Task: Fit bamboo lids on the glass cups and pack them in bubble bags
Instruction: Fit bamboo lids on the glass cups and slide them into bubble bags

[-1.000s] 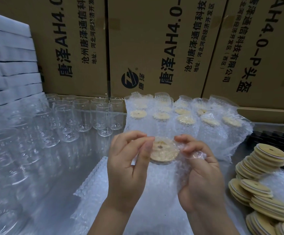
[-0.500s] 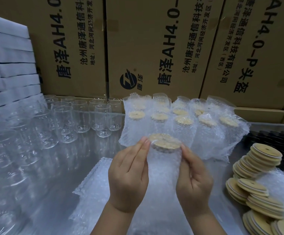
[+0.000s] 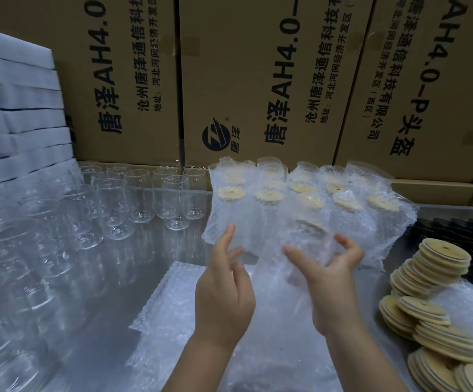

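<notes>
My right hand [image 3: 332,281] grips a glass cup wrapped in a bubble bag [image 3: 294,244], held above the table and tilted away from me. Its bamboo lid [image 3: 311,228] shows edge-on through the plastic. My left hand [image 3: 224,287] is just left of the bag with its fingers spread, holding nothing. Behind it stand several packed cups with lids [image 3: 300,190] in bubble bags. Empty glass cups [image 3: 116,205] fill the left side. Loose bamboo lids [image 3: 433,278] are piled at the right.
Flat bubble bags [image 3: 173,306] lie on the metal table [image 3: 102,321] below my hands. Printed cardboard boxes [image 3: 257,80] form a wall at the back. White foam sheets [image 3: 17,108] are stacked at far left. A black tray [image 3: 472,230] lies behind the lids.
The bagged cup has tipped away from me, so its lid now shows edge-on. My left hand has let go and spread its fingers; my right hand now holds the bag alone.
</notes>
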